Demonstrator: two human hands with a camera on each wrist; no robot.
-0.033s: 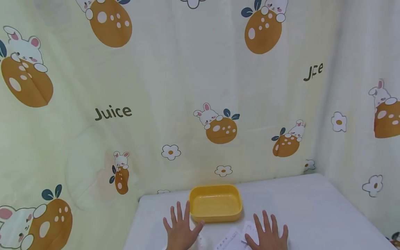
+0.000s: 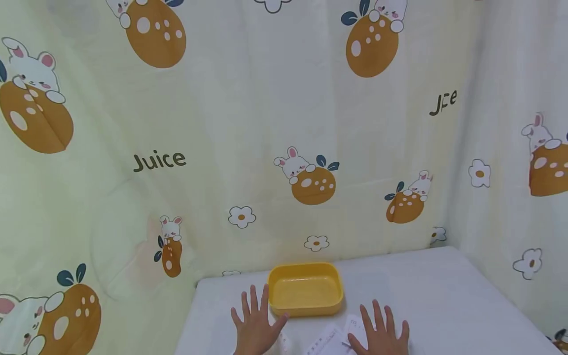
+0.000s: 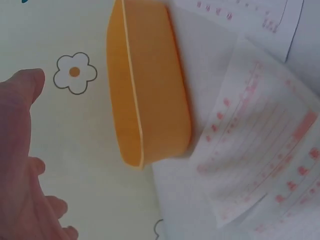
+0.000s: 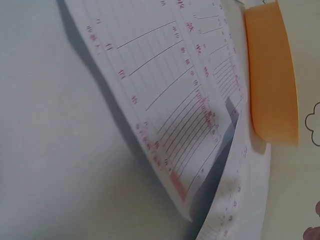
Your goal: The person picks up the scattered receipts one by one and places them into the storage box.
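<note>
Holding left hand [image 2: 256, 329] and right hand [image 2: 382, 336] splayed, empty, with printed papers [image 2: 326, 340] between and yellow tray [image 2: 307, 312] beyond.

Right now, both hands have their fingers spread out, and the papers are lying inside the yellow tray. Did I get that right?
Not quite: the papers are outside the yellow tray, on the person's side of it, as the head view shows. The left hand and right hand do have their fingers spread.
</note>
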